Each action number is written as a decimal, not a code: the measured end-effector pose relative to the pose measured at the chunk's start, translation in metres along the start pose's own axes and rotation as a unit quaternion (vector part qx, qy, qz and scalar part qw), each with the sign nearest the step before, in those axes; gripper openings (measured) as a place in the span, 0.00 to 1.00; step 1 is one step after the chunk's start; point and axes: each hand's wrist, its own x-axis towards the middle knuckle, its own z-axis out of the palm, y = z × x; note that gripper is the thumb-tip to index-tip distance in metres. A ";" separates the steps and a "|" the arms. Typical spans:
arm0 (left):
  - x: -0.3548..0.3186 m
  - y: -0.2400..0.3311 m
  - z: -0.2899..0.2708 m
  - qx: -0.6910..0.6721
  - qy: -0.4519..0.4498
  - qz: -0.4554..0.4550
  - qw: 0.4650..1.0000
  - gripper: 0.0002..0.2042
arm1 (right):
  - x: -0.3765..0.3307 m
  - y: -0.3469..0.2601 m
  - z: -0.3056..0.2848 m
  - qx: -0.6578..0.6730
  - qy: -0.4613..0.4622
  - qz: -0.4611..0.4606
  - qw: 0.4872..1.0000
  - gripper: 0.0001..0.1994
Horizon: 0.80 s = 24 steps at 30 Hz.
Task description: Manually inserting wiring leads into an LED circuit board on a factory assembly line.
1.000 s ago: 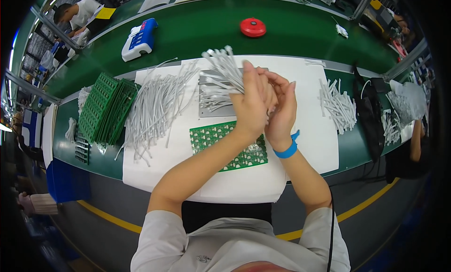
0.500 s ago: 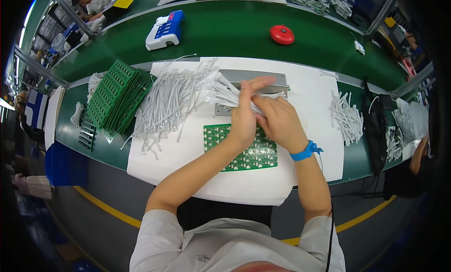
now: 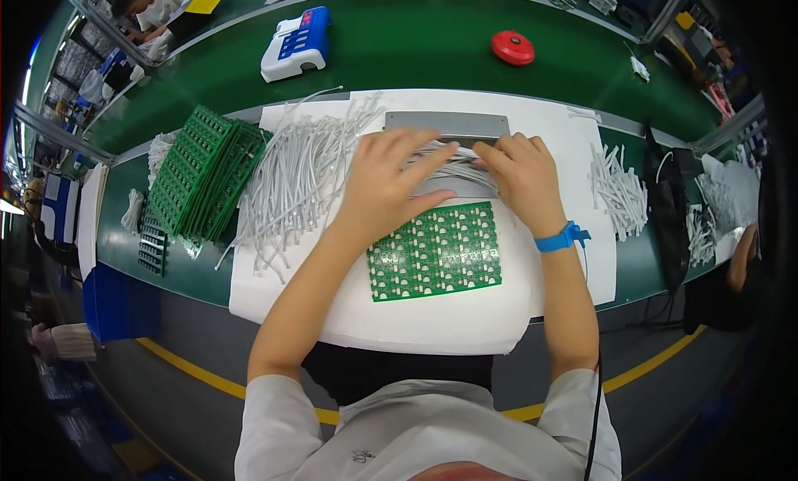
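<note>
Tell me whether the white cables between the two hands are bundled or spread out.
Bundled: the white cables lie close together, strand beside strand, between the left hand and right hand.

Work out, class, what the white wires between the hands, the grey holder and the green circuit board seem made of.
White wires: likely plastic-coated, satin, bending in smooth curves; core hidden.
Grey holder: probably metal, dull sheen, thin crisp edges.
Circuit board: perhaps resin laminate, glossy, showing bright glare.

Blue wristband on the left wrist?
No, the blue wristband is around the wrist of the right hand, and the wrist below the left hand is bare.
</note>
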 end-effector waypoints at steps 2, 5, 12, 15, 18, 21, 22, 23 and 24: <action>-0.003 -0.001 0.016 0.067 -0.085 0.033 0.994 0.23 | 0.000 0.001 0.007 -0.010 0.005 -0.009 1.000 0.13; -0.004 -0.019 0.025 0.090 -0.080 0.065 0.991 0.15 | -0.003 0.005 0.012 -0.025 0.020 -0.028 0.999 0.16; 0.002 -0.025 0.034 0.115 -0.062 0.075 0.989 0.02 | 0.005 -0.007 -0.005 0.054 0.022 -0.049 0.997 0.14; 0.003 -0.019 0.036 0.127 -0.064 0.062 0.988 0.02 | 0.000 0.001 0.001 0.049 -0.007 -0.040 0.998 0.10; 0.002 -0.015 0.031 0.141 -0.093 0.052 0.984 0.06 | -0.003 0.007 0.008 0.054 0.011 -0.046 0.997 0.10; 0.001 -0.005 0.016 0.113 -0.112 0.048 0.986 0.13 | -0.005 0.008 0.010 0.037 0.033 -0.057 0.997 0.09; -0.002 -0.003 0.009 0.081 -0.116 0.043 0.989 0.18 | -0.004 0.006 0.011 0.038 0.033 -0.057 0.997 0.09; -0.006 -0.004 0.007 0.082 -0.118 0.042 0.989 0.18 | -0.003 0.005 0.011 0.028 0.032 -0.060 0.997 0.08; -0.009 -0.005 0.005 0.079 -0.134 0.029 0.987 0.22 | -0.003 0.004 0.012 0.019 0.030 -0.064 0.997 0.07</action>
